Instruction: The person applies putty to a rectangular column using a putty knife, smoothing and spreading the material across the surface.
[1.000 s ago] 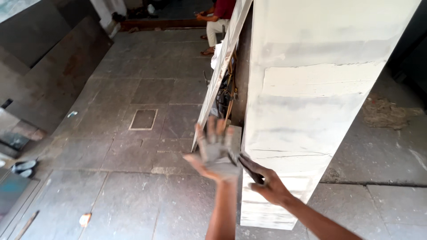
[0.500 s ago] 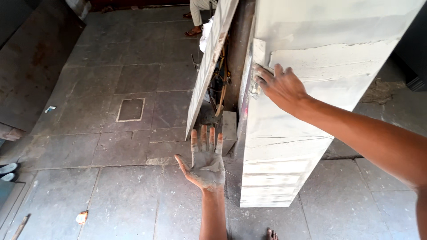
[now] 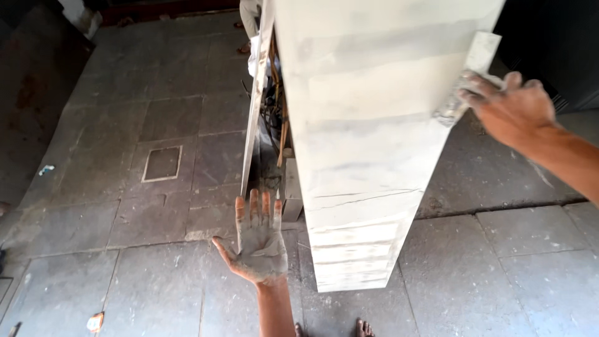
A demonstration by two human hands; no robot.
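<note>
My left hand (image 3: pixel 259 240) is held out flat, palm up, fingers spread and smeared with grey putty, holding nothing. It hovers over the stone floor just left of the foot of a tall white pillar (image 3: pixel 368 125). My right hand (image 3: pixel 515 112) grips a flat putty blade (image 3: pixel 474 68), also caked in grey paste. The blade rests against the pillar's upper right edge. The pillar's face shows pale streaks and a thin crack lower down.
A thin white board (image 3: pixel 256 93) leans upright left of the pillar, with wooden sticks and clutter behind it. A square floor hatch (image 3: pixel 162 163) lies to the left. Another person's legs (image 3: pixel 249 12) show at the top. My toes (image 3: pixel 362 327) are at the bottom edge.
My right hand has swung with the blade from the pillar's left edge across to its right edge. The left hand stays open, palm up, in about the same place.
</note>
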